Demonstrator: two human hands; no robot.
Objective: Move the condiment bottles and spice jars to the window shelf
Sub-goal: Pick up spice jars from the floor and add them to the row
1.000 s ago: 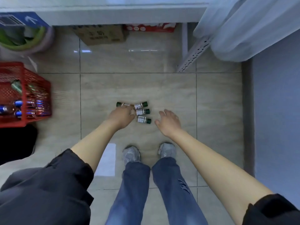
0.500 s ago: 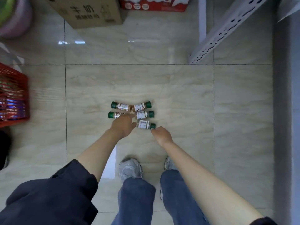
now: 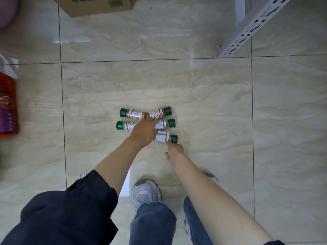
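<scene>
While you crouch over the pale tiled floor (image 3: 194, 96), five green-capped spice jars (image 3: 131, 114) lie on their sides mid-tile, well clear of the grout lines. Your left hand (image 3: 144, 132) covers the middle jars; whether it grips one you cannot tell. Your right hand (image 3: 174, 149) touches the nearest jar (image 3: 163, 137), fingers curled. A cardboard box (image 3: 99, 4), red basket (image 3: 8, 106) and grey shelf rail (image 3: 247, 27) are cut off at the edges
</scene>
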